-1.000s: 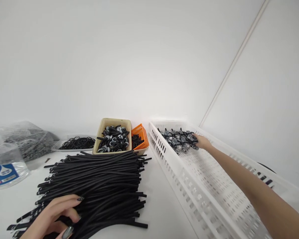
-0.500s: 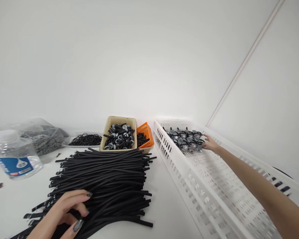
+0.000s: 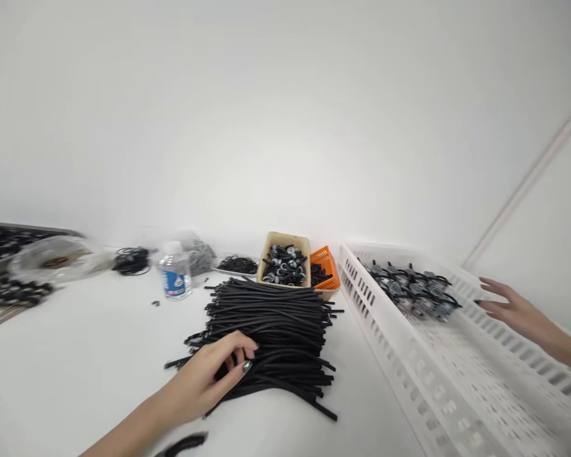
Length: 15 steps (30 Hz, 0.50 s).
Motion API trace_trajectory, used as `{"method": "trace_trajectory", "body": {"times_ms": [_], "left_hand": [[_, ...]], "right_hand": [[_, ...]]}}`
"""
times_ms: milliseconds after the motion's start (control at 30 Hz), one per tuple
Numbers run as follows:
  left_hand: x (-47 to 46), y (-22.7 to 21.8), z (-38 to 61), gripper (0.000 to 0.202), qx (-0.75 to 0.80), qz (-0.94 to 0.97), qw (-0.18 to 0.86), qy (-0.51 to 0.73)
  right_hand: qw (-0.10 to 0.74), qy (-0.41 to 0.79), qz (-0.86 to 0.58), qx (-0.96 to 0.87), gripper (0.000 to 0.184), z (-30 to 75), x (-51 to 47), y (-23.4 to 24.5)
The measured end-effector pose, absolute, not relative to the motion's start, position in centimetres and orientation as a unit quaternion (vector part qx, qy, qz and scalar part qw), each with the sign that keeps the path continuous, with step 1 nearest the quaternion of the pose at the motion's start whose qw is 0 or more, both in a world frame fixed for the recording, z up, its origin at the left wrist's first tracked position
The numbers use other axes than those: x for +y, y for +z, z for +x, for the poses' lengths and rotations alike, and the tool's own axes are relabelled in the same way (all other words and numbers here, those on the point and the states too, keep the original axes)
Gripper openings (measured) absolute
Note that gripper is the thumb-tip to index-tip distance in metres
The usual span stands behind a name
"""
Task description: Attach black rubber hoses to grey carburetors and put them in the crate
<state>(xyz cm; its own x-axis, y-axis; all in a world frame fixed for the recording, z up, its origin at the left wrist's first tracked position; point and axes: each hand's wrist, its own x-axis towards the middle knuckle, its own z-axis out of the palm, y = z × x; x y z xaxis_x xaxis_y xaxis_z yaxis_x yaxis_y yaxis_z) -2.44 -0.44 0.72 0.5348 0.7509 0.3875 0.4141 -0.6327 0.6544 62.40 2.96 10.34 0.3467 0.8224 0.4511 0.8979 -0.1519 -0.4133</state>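
Observation:
A thick pile of black rubber tubes [image 3: 276,324] lies on the white table. My left hand [image 3: 209,381] rests on the pile's near left end, fingers curled over several tubes. My right hand [image 3: 509,308] hovers above the white slotted crate [image 3: 438,387], fingers spread and holding nothing. It is just right of a cluster of grey-and-black fittings [image 3: 412,289] at the crate's far end.
Behind the pile stand a beige tray of fittings [image 3: 285,263], a small orange basket [image 3: 324,268], a flat tray of black rings [image 3: 238,263] and a water bottle [image 3: 174,274]. Plastic bags and more black parts [image 3: 9,285] lie at far left. A small black piece [image 3: 183,444] lies near my left forearm.
My right hand has pulled back from the cluster of fittings and opened. The view has swung left and back, showing more of the table. My left hand stays on the tubes.

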Motion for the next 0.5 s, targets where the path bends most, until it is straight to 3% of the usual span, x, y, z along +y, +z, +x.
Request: {"method": "trace_trajectory", "body": {"times_ms": [100, 200, 300, 433, 500], "left_hand": [[-0.7, 2.2, -2.4, 0.018, 0.352, 0.841, 0.233, 0.339], [-2.3, 4.1, -3.2, 0.015, 0.352, 0.850, 0.228, 0.318], [-5.4, 5.0, -4.4, 0.016, 0.357, 0.880, 0.216, 0.228], [-9.5, 2.9, -6.0, 0.044, 0.421, 0.881, 0.134, 0.167], [-10.5, 1.1, -6.6, 0.038, 0.445, 0.875, 0.113, 0.153]], "right_hand": [[0.290, -0.001, -0.722, -0.628, 0.060, 59.4, 2.0, 10.6], [0.264, -0.043, -0.641, -0.720, 0.048, 52.9, 0.7, 11.1], [0.218, -0.153, -0.455, -0.850, 0.036, 44.8, -0.9, 11.2], [0.147, -0.285, -0.185, -0.929, 0.046, 35.0, -2.2, 9.6], [0.130, -0.289, -0.114, -0.942, 0.045, 30.9, -2.4, 8.3]]}}
